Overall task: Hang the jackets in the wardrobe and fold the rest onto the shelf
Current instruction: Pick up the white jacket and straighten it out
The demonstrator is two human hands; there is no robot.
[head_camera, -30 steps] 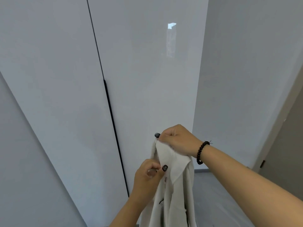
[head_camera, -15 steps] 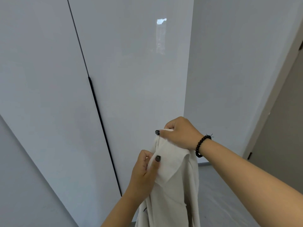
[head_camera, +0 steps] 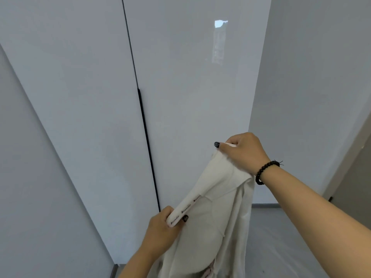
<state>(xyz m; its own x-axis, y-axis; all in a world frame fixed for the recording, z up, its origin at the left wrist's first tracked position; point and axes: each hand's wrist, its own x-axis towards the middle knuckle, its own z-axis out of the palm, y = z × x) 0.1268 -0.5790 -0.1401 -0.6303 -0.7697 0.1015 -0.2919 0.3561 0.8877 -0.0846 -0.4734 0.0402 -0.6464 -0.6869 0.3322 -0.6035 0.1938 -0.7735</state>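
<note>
**Spread the collar before reaching for the door**

A cream jacket [head_camera: 216, 213] hangs in the air in front of closed white wardrobe doors [head_camera: 180, 97], held up by both hands with its body drooping toward the grey floor [head_camera: 281, 237]. The right hand [head_camera: 244, 152], higher and farther, has its fingers curled round the top of the collar. The left hand [head_camera: 164, 223], lower and nearer, pinches the other end of the neckband [head_camera: 185, 209], a strip printed with dark lettering, between thumb and fingers.

The step in hand looks like opening the neck so the jacket can be hung. To do it well, keep the band taut between the two hands and bring them level, so the shoulders fall evenly. No hanger shows in view, and the doors are shut along the dark seam [head_camera: 148, 149]. One hand will likely have to take the whole collar, freeing the other to open the door. Bunch the fabric firmly first, since the soft cloth may slip.
</note>
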